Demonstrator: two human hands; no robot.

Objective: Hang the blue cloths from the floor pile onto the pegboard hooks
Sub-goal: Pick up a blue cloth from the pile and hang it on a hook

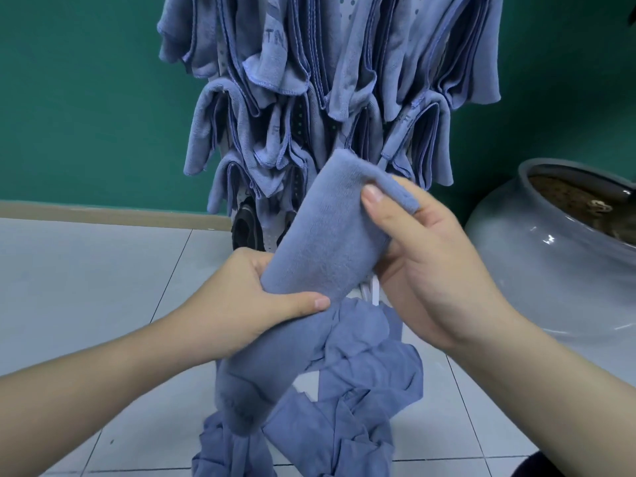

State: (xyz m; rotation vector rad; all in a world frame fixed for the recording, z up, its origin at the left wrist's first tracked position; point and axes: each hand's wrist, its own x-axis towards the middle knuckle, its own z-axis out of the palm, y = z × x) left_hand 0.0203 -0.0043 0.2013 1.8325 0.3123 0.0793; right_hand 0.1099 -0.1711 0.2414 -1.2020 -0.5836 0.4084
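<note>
Both hands, left hand (265, 297) and right hand (426, 256), are gripping one blue cloth (327, 235) before a pegboard (347, 15) already crowded with hung cloths (275, 80); the floor pile (344, 407) is still waiting.

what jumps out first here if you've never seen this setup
Two hands, left and right, grip a blue cloth at the centre of the view. Behind it, the rack against the green wall is crowded with hung cloths; a pile lies on the floor below, and a grey pot sits at right.
</note>
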